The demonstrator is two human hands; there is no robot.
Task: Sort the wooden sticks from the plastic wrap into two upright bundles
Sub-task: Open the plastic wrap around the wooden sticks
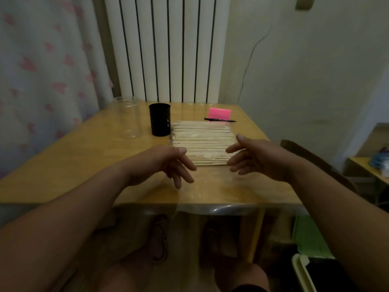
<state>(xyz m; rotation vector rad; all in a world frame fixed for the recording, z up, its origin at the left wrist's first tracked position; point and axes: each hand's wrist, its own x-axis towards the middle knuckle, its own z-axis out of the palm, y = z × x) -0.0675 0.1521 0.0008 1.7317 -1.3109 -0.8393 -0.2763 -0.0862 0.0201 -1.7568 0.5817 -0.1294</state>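
A flat pack of pale wooden sticks (pixel 203 140) in clear plastic wrap lies on the wooden table (pixel 88 157), the sticks running left to right. My left hand (pixel 166 163) hovers at the pack's near left corner, fingers spread and holding nothing. My right hand (pixel 252 157) hovers at the near right corner, fingers apart and empty, covering that corner. A black cup (pixel 159 119) stands upright just left of the pack's far end. A clear plastic jar (pixel 128 116) stands further left.
A pink notepad (pixel 219 113) and a black pen (pixel 220 120) lie behind the pack. A white radiator (pixel 166 49) rises behind the table, a heart-patterned curtain (pixel 42 70) at left. A dark chair back (pixel 315 161) sits to the right.
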